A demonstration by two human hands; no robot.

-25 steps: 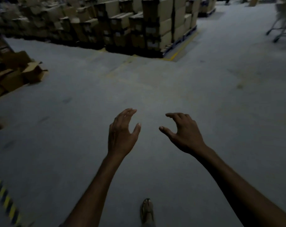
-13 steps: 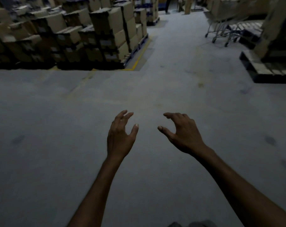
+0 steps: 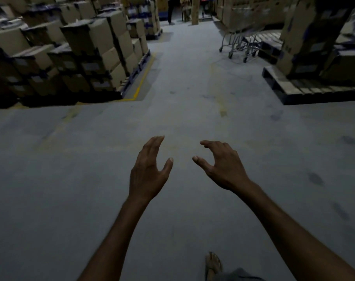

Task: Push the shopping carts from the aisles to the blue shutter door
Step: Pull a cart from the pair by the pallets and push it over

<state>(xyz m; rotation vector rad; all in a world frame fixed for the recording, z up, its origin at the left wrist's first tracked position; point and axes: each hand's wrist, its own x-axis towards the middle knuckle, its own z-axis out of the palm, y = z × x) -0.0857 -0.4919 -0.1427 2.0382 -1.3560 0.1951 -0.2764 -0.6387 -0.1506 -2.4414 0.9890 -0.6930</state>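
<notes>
Metal shopping carts point(image 3: 240, 42) stand nested together far ahead on the right side of the aisle, beside a pallet stack. My left hand point(image 3: 149, 171) is held out in front of me over the bare grey floor, fingers straight and relaxed, holding nothing. My right hand point(image 3: 221, 164) hovers beside it, fingers loosely curved with the thumb apart, also empty. Both hands are several metres short of the carts. No blue shutter door is in view.
Stacked cardboard boxes point(image 3: 87, 55) on pallets line the left, edged by a yellow floor line point(image 3: 144, 78). A wooden pallet point(image 3: 306, 90) with tall wrapped boxes juts in at right. People point(image 3: 170, 11) stand at the aisle's far end. My sandalled foot point(image 3: 213, 264) is below.
The view has swung right and moved forward down the aisle; the carts and the right pallet have come nearer and more central. Both hands keep the same empty pose.
</notes>
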